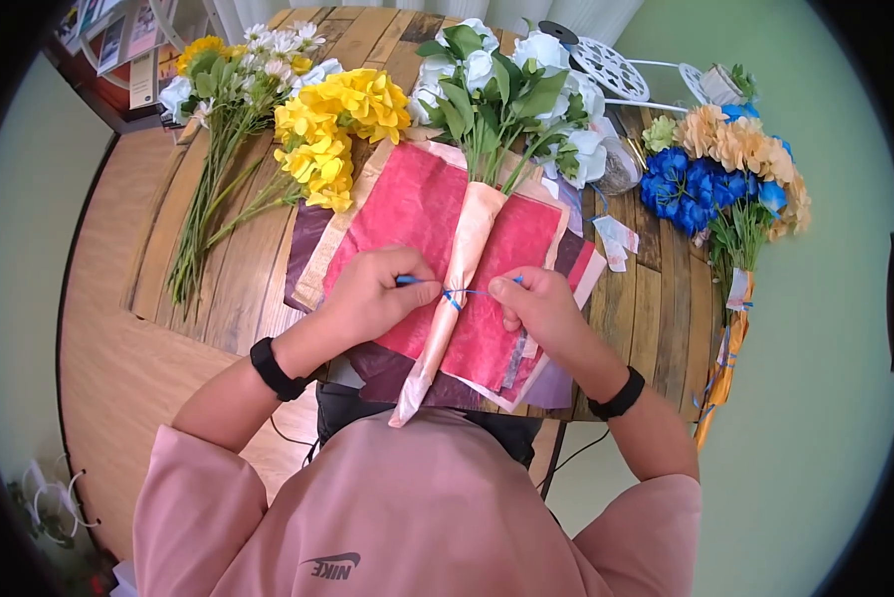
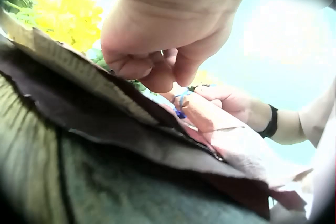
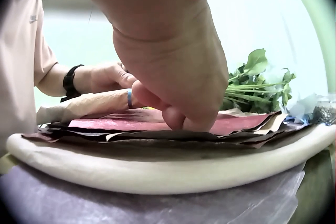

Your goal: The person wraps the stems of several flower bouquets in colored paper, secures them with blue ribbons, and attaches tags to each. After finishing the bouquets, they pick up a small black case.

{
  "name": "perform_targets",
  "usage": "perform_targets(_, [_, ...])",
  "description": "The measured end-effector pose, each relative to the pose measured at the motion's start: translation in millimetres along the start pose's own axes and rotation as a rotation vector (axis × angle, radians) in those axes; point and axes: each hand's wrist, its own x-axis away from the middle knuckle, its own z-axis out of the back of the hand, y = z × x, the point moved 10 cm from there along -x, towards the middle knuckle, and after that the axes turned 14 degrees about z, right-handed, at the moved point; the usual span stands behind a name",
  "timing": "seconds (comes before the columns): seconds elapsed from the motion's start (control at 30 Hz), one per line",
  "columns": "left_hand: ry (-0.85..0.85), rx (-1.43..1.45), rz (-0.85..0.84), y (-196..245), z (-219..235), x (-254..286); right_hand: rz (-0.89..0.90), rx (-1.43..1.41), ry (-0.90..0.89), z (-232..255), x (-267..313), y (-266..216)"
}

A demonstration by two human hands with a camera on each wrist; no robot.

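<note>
Head view shows lots of flowers round the back and sides of the wooden surface. On the left lie white daisies with long green stems, and big yellow flowers sit just beside them. On the right are blue flowers and peach flowers, with an orange wrapped handle that pokes past the edge. A white reel is at the back, and small paper slips lie near the pile of paper. That pile has red paper on top and dark paper poking out below, and it is right under the work. In the right wrist view, the right hand hides part of the pile. White flowers with green leaves lie at the far end of the pile, in the middle. Their stems go into a peach wrap, which is long, thin and crinkly. It lies slanted across the red paper, and its bottom tip is by the pink shirt. A thin blue string goes round its middle. The left hand pinches one side of the string, and the right hand pinches the other.
</note>
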Motion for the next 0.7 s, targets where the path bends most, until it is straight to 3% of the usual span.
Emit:
perform_targets(0.07, [0.043, 0.146, -0.177, 17.3, 6.2, -2.8, 0.068, 0.078, -0.040, -2.4, -1.8, -6.9])
perform_targets(0.2, [-0.102, 0.447, -0.194, 18.3, -9.7, -6.5, 0.110, 0.062, -0.019, -1.0, -5.4, -13.8])
perform_targets(0.27, [-0.359, 0.869, 0.238, -5.0, -33.8, -6.9, 0.098, 0.116, -0.015, 1.4, -5.5, -12.7])
perform_targets(0.4, [-0.471, 0.905, 0.331, -15.0, -42.2, -10.4, 0.139, 0.153, 0.032, 8.4, -6.2, -11.7])
perform_targets(0.47, [-0.498, 0.923, 0.307, -19.7, -45.8, -13.7, 0.170, 0.324, 0.030, 11.8, -6.2, -15.3])
perform_targets(0.7, [-0.377, 0.759, 0.353, -30.1, -44.7, -15.7, 0.165, 0.439, 0.026, 12.7, -1.0, -25.1])
